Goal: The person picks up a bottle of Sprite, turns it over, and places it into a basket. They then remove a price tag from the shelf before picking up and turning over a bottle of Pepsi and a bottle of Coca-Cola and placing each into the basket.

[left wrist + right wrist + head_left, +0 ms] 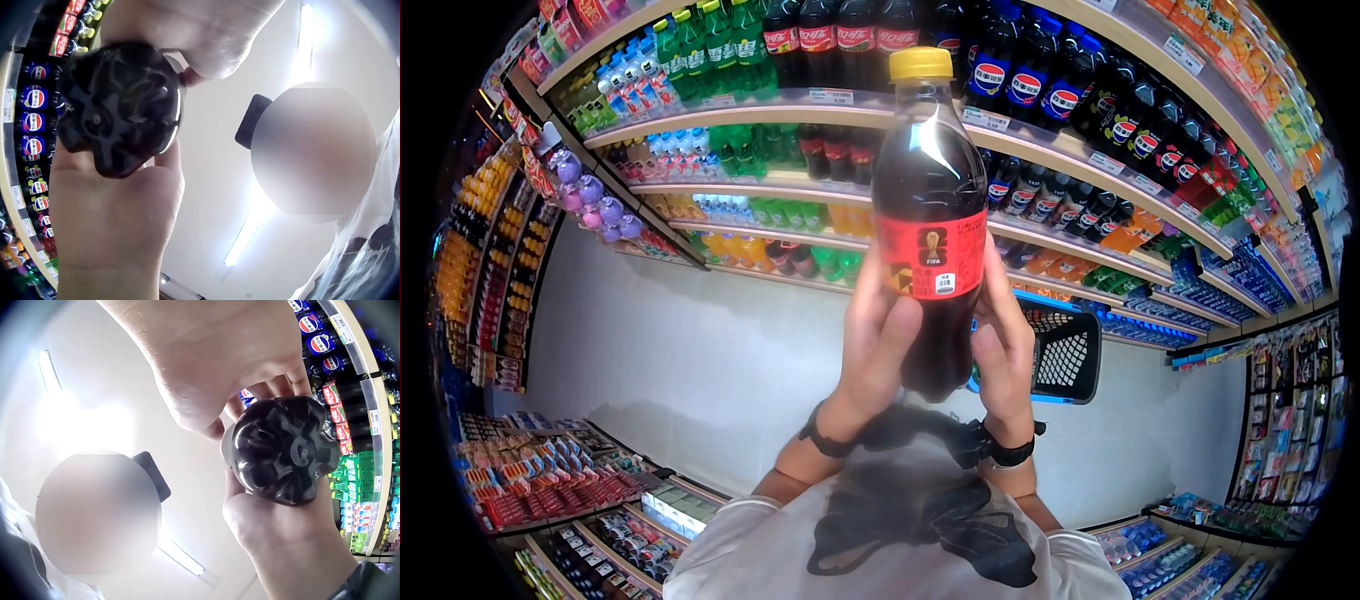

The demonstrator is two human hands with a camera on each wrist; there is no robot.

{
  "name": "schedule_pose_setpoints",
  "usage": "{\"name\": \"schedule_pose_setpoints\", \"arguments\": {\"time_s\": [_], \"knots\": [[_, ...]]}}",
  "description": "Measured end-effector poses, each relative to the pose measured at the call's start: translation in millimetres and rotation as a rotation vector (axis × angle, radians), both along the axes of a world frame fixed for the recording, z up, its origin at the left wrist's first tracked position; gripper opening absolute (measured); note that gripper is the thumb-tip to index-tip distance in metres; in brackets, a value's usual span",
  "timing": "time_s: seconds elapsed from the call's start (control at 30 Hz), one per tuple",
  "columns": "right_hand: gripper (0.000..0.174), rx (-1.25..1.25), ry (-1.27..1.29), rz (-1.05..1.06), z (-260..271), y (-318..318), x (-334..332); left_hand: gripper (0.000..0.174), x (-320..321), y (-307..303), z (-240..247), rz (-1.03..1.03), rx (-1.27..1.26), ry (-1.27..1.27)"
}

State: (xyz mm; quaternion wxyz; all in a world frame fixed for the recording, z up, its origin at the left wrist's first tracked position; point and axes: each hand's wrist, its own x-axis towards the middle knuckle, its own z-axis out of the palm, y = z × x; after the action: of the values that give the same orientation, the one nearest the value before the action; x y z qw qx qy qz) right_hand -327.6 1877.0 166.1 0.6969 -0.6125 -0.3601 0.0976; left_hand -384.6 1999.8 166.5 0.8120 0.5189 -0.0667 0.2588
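A large bottle of dark drink [932, 255] with a yellow cap and red label stands upright between both hands in the head view. My left hand [874, 335] grips its left side and my right hand [1004, 340] its right side, thumbs toward me; the fingers behind it are mostly hidden. From below, the dark lobed bottle base [122, 109] fills the space between the hands in the left wrist view, and the same base [284, 450] shows in the right wrist view.
Curved shelves [800, 108] of bottled drinks rise in front. A black and blue basket [1065, 355] is beyond my right hand, above the pale floor [730, 350]. More stocked shelves [550, 470] stand at both sides and behind.
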Motion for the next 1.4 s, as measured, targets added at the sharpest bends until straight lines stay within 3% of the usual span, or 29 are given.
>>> {"name": "schedule_pose_setpoints", "arguments": {"time_s": [0.13,0.27,0.47,0.57,0.67,0.83,1.13,1.4], "knots": [[0.086,0.019,0.007,0.005,1,-1,1,0.082,3,-1,1,-0.004,0.000,-0.016],[0.077,0.102,-0.059,-0.078,-4,2,2,0.083,3,-4,3,-0.005,-0.002,-0.023],[0.088,0.108,-0.056,-0.056,-9,2,4,0.084,4,-2,4,-0.043,-0.017,0.011],[0.094,0.292,0.201,0.037,9,18,-10,0.089,6,-2,5,-0.005,0.003,0.080],[0.095,0.348,0.231,0.002,2,19,-10,0.089,9,-2,-2,0.008,0.093,0.094],[0.096,0.199,0.178,-0.028,4,22,-16,0.084,7,0,3,0.057,0.104,0.091],[0.102,0.277,0.309,0.125,8,20,-25,0.080,-9,-3,16,0.091,-0.063,0.017],[0.102,0.200,0.271,0.107,6,23,-34,0.074,-14,3,12,0.058,-0.013,0.034]]}}
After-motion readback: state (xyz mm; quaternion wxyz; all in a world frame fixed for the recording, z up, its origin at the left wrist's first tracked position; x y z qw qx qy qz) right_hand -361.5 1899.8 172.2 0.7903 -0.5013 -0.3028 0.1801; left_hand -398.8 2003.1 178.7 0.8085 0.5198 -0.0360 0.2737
